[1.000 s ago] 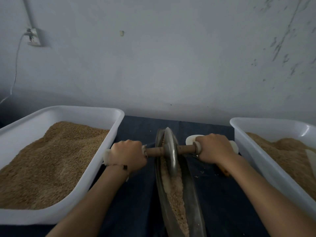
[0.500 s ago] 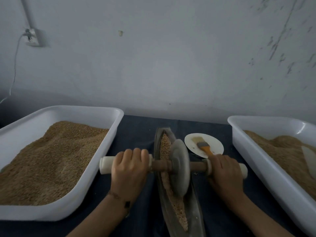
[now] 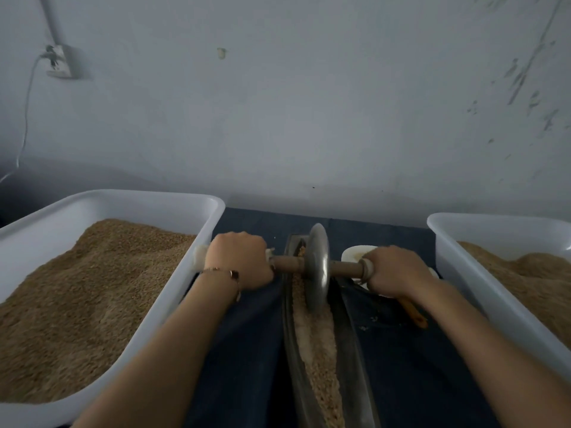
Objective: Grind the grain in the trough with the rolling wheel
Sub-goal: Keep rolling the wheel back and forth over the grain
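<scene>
So counting it up: two white plastic tubs, one metal trough, one rolling wheel, two hands. The left tub [image 3: 197, 257] sits on the left of the table [image 3: 247, 350], which is covered in dark blue cloth, and it's heaped with brown grain. The right tub [image 3: 463, 273] is over on the right side, also with a mound of grain in it, though part of it runs out of view. Between them the long narrow trough [image 3: 352, 350] runs away from the person toward the wall, with a strip of grain [image 3: 318, 344] lying along its bottom. The wheel [image 3: 318, 267] is a single grey metal disc standing upright on edge in the far end of the trough, sitting right in the grain, with a wooden axle sticking out both sides. The left hand [image 3: 241, 261] is wrapped tight round the left end of the axle, fingers curled over the top, a thin bracelet on that wrist. The right hand [image 3: 392, 270] is clamped the same way on the right end, next to a pale collar on the axle. Hands are apart, one each side of the disc. Just behind the right hand there's one small white dish [image 3: 355, 253], and an orange handle [image 3: 414, 313] of something pokes out under that wrist; can't tell what it belongs to.
</scene>
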